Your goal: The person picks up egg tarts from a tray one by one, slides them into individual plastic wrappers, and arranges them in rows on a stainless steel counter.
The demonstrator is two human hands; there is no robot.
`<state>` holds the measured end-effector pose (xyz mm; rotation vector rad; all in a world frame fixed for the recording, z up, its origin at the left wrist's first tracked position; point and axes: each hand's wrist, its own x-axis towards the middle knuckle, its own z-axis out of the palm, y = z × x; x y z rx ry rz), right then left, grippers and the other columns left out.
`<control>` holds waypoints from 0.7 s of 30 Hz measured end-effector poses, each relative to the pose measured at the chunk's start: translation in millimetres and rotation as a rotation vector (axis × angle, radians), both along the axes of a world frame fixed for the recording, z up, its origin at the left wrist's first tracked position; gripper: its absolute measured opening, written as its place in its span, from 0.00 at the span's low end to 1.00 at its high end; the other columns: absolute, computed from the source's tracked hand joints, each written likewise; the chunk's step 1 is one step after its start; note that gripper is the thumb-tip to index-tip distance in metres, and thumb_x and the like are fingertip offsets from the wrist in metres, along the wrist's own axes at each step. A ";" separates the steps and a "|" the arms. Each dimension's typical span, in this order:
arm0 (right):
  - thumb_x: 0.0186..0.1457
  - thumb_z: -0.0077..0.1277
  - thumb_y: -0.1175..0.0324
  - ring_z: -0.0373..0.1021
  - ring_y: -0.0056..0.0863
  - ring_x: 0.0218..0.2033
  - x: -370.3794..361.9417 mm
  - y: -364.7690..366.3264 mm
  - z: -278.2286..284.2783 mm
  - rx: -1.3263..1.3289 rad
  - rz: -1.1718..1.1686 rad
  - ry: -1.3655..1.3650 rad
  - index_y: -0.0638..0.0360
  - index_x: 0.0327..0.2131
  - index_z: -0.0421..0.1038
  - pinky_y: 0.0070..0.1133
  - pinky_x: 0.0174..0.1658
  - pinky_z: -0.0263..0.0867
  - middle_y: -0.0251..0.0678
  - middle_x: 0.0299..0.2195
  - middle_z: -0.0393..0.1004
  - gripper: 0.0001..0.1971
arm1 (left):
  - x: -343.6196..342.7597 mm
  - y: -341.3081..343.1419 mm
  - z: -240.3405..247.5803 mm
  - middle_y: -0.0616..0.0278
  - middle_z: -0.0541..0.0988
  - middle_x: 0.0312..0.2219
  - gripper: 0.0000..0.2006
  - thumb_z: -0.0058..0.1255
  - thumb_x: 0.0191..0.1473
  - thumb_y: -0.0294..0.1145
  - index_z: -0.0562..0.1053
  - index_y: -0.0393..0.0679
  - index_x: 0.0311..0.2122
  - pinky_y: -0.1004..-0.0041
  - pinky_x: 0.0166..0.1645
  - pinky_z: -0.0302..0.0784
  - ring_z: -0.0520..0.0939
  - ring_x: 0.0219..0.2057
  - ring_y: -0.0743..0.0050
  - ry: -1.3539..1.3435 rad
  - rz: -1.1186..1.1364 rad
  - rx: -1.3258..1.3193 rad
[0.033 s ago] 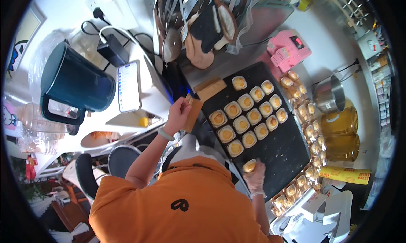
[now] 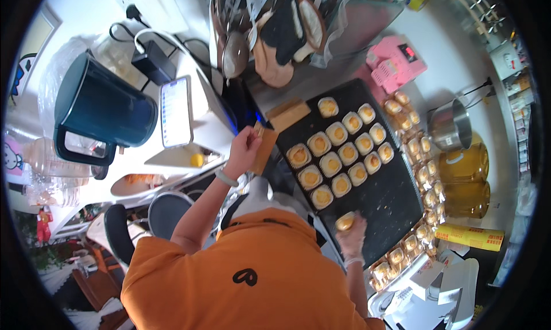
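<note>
My right hand (image 2: 352, 239), in a clear plastic glove, grips a small golden-topped cake (image 2: 345, 221) over the near edge of a black baking tray (image 2: 381, 206). Several more such cakes in white paper cups stand on the tray in rows, with one cake (image 2: 328, 107) apart at the far end. My left hand (image 2: 245, 149), bare with a pale bangle at its wrist, is closed on the upper edge of a brown paperboard piece (image 2: 264, 153). Next to it, a second brown board (image 2: 288, 116) lies against the tray's far left corner.
Packed cakes in clear wrapping (image 2: 422, 169) line the tray's right side. Beyond are a pink device (image 2: 396, 63), a steel pot (image 2: 450, 126) and amber jars (image 2: 468, 163). A dark teal kettle (image 2: 106, 106) and a phone (image 2: 175, 112) sit on the left counter. Oven mitts (image 2: 281, 43) hang at the back.
The view has shifted slightly. My right hand, with the cake, has moved a little to the right over the tray. My left hand keeps its hold on the brown paperboard.
</note>
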<state>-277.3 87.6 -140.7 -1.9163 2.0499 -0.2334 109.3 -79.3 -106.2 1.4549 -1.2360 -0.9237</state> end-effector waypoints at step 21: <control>0.33 0.61 0.54 0.61 0.33 0.50 78.3 -426.8 15.1 0.156 -0.097 0.304 0.58 0.48 0.63 0.26 0.49 0.56 0.38 0.46 0.68 0.36 | -59.5 -156.1 -64.3 0.52 0.76 0.21 0.03 0.53 0.40 0.24 0.73 0.37 0.24 0.65 0.32 0.73 0.78 0.25 0.56 -0.450 -0.287 0.015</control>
